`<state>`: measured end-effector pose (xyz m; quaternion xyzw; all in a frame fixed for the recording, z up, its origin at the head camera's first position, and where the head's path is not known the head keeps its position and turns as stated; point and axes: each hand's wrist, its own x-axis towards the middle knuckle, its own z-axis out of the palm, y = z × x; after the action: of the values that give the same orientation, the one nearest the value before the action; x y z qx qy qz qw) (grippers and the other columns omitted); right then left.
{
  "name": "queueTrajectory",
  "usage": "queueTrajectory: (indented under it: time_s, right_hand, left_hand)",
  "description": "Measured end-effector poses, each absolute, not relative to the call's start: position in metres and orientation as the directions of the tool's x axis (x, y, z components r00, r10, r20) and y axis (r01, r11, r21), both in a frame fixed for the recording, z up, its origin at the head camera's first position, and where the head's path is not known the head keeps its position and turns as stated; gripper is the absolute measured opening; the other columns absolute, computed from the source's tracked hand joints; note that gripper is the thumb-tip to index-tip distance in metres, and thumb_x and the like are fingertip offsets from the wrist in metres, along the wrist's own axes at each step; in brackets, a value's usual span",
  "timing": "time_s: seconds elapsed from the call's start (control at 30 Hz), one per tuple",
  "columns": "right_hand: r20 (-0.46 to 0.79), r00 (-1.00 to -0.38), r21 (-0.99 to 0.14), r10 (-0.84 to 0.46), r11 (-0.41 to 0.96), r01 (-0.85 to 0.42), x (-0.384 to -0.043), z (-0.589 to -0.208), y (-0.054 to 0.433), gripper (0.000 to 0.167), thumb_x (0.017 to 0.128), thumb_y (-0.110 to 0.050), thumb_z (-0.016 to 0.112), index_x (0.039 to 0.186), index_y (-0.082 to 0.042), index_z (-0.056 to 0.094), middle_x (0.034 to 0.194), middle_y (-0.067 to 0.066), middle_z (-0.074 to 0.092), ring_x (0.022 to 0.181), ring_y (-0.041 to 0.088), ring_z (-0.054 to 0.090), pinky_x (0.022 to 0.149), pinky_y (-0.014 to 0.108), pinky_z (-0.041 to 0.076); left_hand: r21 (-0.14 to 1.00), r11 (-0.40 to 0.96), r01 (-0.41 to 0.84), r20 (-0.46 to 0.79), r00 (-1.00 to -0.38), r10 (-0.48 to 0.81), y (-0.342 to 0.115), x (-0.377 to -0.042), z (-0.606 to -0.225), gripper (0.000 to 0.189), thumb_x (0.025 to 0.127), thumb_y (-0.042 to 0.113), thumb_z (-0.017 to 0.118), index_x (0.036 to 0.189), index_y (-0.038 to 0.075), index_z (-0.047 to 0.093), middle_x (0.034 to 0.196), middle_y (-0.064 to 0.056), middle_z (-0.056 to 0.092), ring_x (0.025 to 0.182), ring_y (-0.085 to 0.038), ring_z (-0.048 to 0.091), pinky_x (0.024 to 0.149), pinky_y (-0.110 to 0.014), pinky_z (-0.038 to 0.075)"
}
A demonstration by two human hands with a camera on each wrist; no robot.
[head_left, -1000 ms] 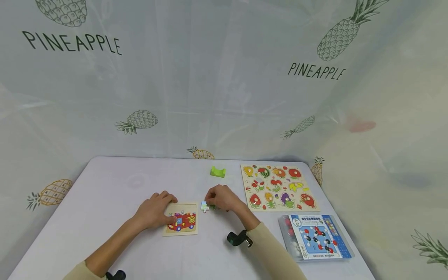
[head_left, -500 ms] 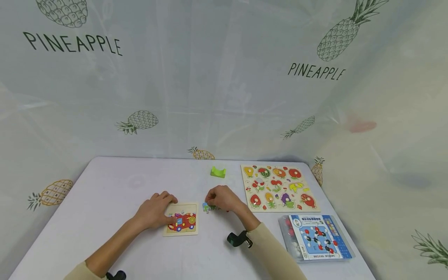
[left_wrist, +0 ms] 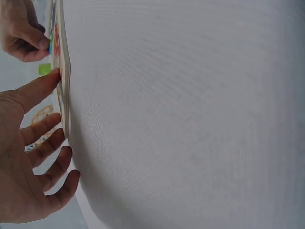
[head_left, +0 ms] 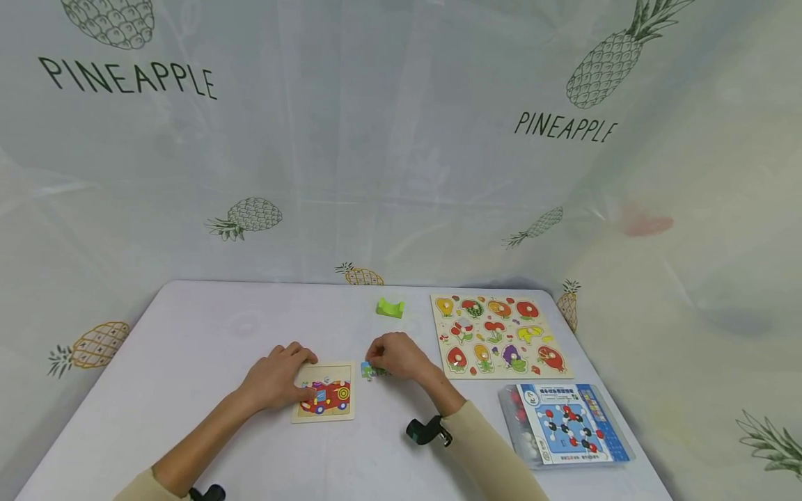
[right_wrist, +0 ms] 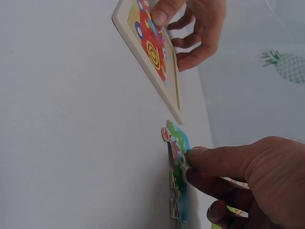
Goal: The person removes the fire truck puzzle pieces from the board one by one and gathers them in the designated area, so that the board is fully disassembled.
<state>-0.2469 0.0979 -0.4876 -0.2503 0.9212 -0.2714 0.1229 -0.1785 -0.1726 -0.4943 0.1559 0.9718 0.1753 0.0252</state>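
A wooden tray (head_left: 326,419) with a red car puzzle (head_left: 332,399) in it lies on the surface (head_left: 351,459), and the left hand (head_left: 276,374) is loose, its thumb resting on the car and its fingers touching the far edge. Just beside the tray, the right hand (head_left: 397,355) pinches a little green and blue piece (right_wrist: 177,138). A clear box (head_left: 567,426) off to the right has red and white balls (head_left: 520,414) inside.

A white bench (head_left: 347,459) carries everything. Lying flat on it are a car puzzle (head_left: 331,398), loose pieces (right_wrist: 173,208) just to its right, a green block (head_left: 390,308) toward the far edge, a fruit board (head_left: 510,337) at far right and, nearer, a clear box (head_left: 573,426).
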Motion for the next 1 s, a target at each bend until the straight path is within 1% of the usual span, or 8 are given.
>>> queueTrajectory:
  time_s: [0.2, 0.4, 0.47, 0.6, 0.7, 1.0]
  right_hand:
    - [-0.079, -0.838, -0.564, -0.540, 0.718, -0.409, -0.2481, -0.4928, 0.0970, 0.006, 0.094, -0.017, 0.071, 0.091, -0.013, 0.075, 0.079, -0.011, 0.065, 0.070, 0.005, 0.054, 0.064, 0.021, 0.045]
    - [-0.069, -0.837, -0.543, -0.543, 0.724, -0.426, -0.2501, -0.4968, 0.0953, 0.006, 0.093, -0.018, 0.072, 0.091, -0.014, 0.076, 0.078, -0.013, 0.064, 0.071, 0.005, 0.054, 0.067, 0.022, 0.045]
    - [-0.063, -0.837, -0.530, -0.543, 0.729, -0.434, -0.2498, -0.4962, 0.0949, 0.006, 0.093, -0.018, 0.072, 0.091, -0.015, 0.076, 0.077, -0.013, 0.064, 0.071, 0.005, 0.054, 0.070, 0.023, 0.045]
    - [-0.051, -0.839, -0.492, -0.541, 0.745, -0.451, -0.2488, -0.4950, 0.0944, 0.005, 0.093, -0.020, 0.073, 0.091, -0.016, 0.076, 0.077, -0.015, 0.065, 0.073, 0.005, 0.053, 0.081, 0.027, 0.044]
    - [-0.044, -0.844, -0.475, -0.534, 0.755, -0.452, -0.2480, -0.4947, 0.0940, 0.004, 0.092, -0.020, 0.073, 0.092, -0.018, 0.076, 0.077, -0.016, 0.064, 0.074, 0.005, 0.053, 0.085, 0.028, 0.043]
    - [-0.038, -0.855, -0.455, -0.517, 0.771, -0.446, -0.2454, -0.4926, 0.0938, 0.005, 0.092, -0.020, 0.073, 0.091, -0.017, 0.076, 0.077, -0.014, 0.064, 0.078, 0.008, 0.051, 0.076, 0.026, 0.043]
  left_hand:
    - [0.351, 0.890, 0.291, 0.004, -0.951, 0.309, -0.1728, -0.1786, -0.4951, 0.054, 0.074, 0.041, 0.087, 0.117, 0.016, 0.068, 0.116, -0.003, 0.062, 0.104, -0.028, 0.055, 0.078, -0.049, 0.050]
    - [0.350, 0.890, 0.291, 0.003, -0.951, 0.310, -0.1730, -0.1789, -0.4951, 0.054, 0.074, 0.042, 0.086, 0.117, 0.017, 0.067, 0.117, -0.003, 0.062, 0.103, -0.027, 0.055, 0.077, -0.047, 0.050]
    - [0.351, 0.890, 0.291, 0.003, -0.951, 0.310, -0.1729, -0.1789, -0.4949, 0.054, 0.074, 0.042, 0.086, 0.117, 0.017, 0.067, 0.117, -0.003, 0.062, 0.103, -0.026, 0.055, 0.078, -0.047, 0.050]
    - [0.354, 0.889, 0.291, 0.005, -0.951, 0.310, -0.1729, -0.1790, -0.4951, 0.054, 0.074, 0.042, 0.086, 0.118, 0.017, 0.068, 0.117, -0.003, 0.062, 0.103, -0.026, 0.055, 0.078, -0.047, 0.050]
    - [0.354, 0.889, 0.291, 0.005, -0.951, 0.309, -0.1730, -0.1790, -0.4955, 0.054, 0.074, 0.042, 0.086, 0.118, 0.017, 0.067, 0.117, -0.003, 0.062, 0.103, -0.026, 0.055, 0.078, -0.048, 0.050]
    - [0.354, 0.888, 0.294, 0.007, -0.950, 0.312, -0.1733, -0.1788, -0.4952, 0.053, 0.074, 0.042, 0.086, 0.117, 0.017, 0.067, 0.116, -0.002, 0.061, 0.102, -0.026, 0.055, 0.077, -0.047, 0.050]
